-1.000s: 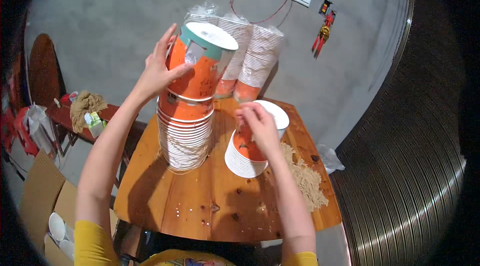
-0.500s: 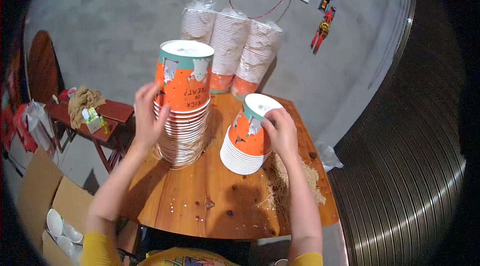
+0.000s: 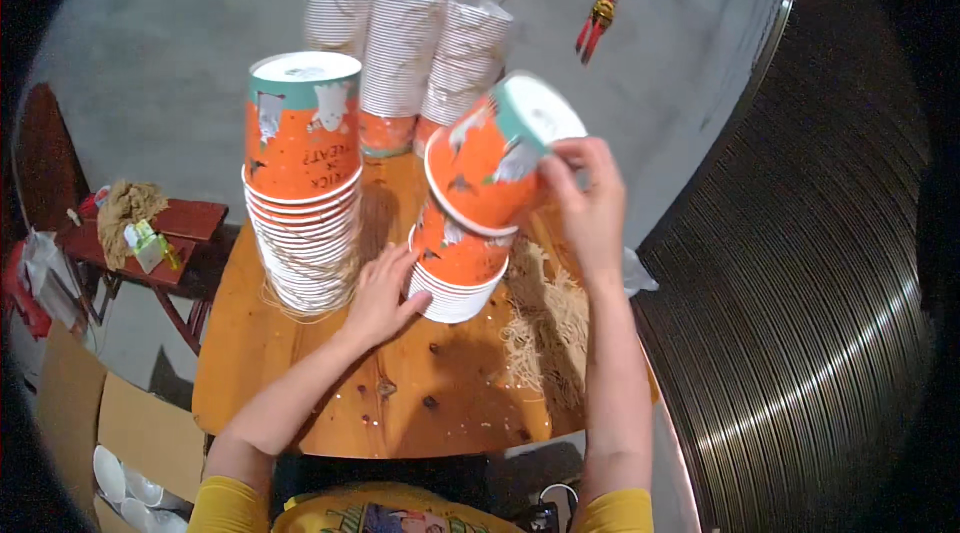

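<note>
**Orange paper bucket (image 3: pixel 470 173) held tilted over the short stack (image 3: pixel 457 299)**

The bucket is upside down, right of the centre in the frame, with its teal-banded base leaning to the upper right. Its open rim overlaps the top of the short stack; I cannot tell whether they touch. The right hand (image 3: pixel 590 188) is clamped on the base edge, thumb at the side wall and fingers over the white base. The left hand (image 3: pixel 380 295), near the middle of the frame, has its fingers apart and seems to rest against the short stack's left side.

Such a bucket is probably light, of thin but rather stiff card. The printed wall looks smooth, so it may slip a little, and a hard squeeze could dent it. The base edge seems a good place for one hand; the rolled rim is likely firm also. Nested buckets may cling together, so steadying the stack at its rims looks sensible.
</note>
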Demonstrator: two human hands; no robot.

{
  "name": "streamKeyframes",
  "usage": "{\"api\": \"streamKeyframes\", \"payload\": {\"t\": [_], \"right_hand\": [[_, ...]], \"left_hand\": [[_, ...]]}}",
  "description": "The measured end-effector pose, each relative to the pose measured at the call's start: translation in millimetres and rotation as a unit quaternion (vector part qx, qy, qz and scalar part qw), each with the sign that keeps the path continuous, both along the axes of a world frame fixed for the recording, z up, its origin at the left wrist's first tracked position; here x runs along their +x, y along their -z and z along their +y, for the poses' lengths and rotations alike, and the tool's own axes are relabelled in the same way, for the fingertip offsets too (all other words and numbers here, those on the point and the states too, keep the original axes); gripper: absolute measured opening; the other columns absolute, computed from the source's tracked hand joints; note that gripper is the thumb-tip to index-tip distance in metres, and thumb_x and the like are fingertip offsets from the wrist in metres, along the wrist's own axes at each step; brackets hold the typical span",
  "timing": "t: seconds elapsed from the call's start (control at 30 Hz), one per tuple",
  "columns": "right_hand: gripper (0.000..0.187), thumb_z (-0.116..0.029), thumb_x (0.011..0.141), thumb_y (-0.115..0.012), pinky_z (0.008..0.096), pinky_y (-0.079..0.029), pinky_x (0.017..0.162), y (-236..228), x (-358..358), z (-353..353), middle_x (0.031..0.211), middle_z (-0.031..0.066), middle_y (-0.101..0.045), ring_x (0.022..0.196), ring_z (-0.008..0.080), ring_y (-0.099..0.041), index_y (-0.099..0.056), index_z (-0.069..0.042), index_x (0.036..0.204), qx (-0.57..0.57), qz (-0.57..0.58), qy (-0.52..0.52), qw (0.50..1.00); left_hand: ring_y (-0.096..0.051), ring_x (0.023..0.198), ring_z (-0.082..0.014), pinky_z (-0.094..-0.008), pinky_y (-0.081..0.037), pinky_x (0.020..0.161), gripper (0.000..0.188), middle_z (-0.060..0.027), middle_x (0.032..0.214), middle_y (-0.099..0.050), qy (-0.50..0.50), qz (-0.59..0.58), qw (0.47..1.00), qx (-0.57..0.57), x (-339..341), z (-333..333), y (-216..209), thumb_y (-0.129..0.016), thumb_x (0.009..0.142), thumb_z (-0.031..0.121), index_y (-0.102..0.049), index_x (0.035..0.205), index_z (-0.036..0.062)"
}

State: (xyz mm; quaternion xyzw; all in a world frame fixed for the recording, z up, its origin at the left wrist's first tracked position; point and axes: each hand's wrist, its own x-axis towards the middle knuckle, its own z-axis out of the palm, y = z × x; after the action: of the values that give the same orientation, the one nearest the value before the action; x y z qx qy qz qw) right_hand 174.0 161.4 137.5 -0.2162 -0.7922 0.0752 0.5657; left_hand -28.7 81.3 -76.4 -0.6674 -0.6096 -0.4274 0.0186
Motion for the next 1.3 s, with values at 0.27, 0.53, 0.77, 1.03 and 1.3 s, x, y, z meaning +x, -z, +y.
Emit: {"api": "streamKeyframes", "payload": {"t": [0.27, 0.53, 0.77, 1.03, 1.3], "right_hand": [[0.013, -0.001, 0.085, -0.062, 0.028, -0.042, 0.085, 67.0, 73.2, -65.5, 0.103, 0.007, -0.055, 0.096, 0.0151, -0.051, -0.054, -0.004, 0.095, -0.107, 0.237, -0.02, 0.965], [0.011, -0.005, 0.084, -0.058, 0.0335, -0.044, 0.083, 147.6, 120.5, -64.7, 0.09, 0.0105, -0.062, 0.086, 0.0244, -0.059, -0.064, -0.001, 0.092, -0.147, -0.158, 0.103, 0.971], [0.017, -0.015, 0.078, -0.066, 0.0399, -0.044, 0.078, 208.8, 110.9, -41.6, 0.081, 0.0091, -0.057, 0.085, 0.0292, -0.056, -0.068, -0.01, 0.094, -0.084, -0.349, 0.159, 0.92], [0.009, -0.01, 0.076, -0.065, 0.0389, -0.046, 0.076, 225.6, 106.1, -20.5, 0.081, 0.01, -0.059, 0.085, 0.0302, -0.056, -0.067, -0.009, 0.085, -0.112, -0.356, 0.137, 0.917], [0.007, -0.004, 0.08, -0.059, 0.0335, -0.048, 0.074, 192.8, 101.0, -35.5, 0.079, 0.0106, -0.062, 0.079, 0.0244, -0.06, -0.066, -0.004, 0.084, -0.253, -0.2, 0.04, 0.946]], "left_hand": [[-0.046, 0.118, -0.0295, -0.0391, -0.038, 0.098, 0.049, -0.0175, 0.128, -0.044, 0.193, -0.215, 0.948, 0.132, 50.3, -33.5, -62.6, -0.063, 0.084, 0.013, -0.044, 0.129, 0.004], [-0.063, 0.082, -0.0291, -0.036, -0.05, 0.075, 0.042, -0.016, 0.091, -0.064, 0.221, -0.232, 0.945, -0.064, 73.3, -91.5, -97.3, -0.058, 0.087, 0.014, -0.044, 0.124, 0.0014], [-0.061, 0.059, -0.036, -0.046, -0.048, 0.056, 0.02, -0.0168, 0.067, -0.061, 0.16, 0.119, 0.97, -0.139, 48.7, -104.0, -88.0, -0.053, 0.088, 0.018, -0.052, 0.101, 0.0038], [-0.062, 0.061, -0.0285, -0.0403, -0.048, 0.055, 0.017, -0.0098, 0.066, -0.062, 0.159, 0.204, 0.961, -0.095, 47.1, -106.8, -67.5, -0.057, 0.085, 0.016, -0.055, 0.099, 0.0068], [-0.063, 0.071, -0.0246, -0.0367, -0.049, 0.063, 0.033, -0.0069, 0.079, -0.062, 0.157, 0.239, 0.955, -0.077, 50.9, -104.5, -68.3, -0.064, 0.081, 0.026, -0.056, 0.107, 0.0083]]}}
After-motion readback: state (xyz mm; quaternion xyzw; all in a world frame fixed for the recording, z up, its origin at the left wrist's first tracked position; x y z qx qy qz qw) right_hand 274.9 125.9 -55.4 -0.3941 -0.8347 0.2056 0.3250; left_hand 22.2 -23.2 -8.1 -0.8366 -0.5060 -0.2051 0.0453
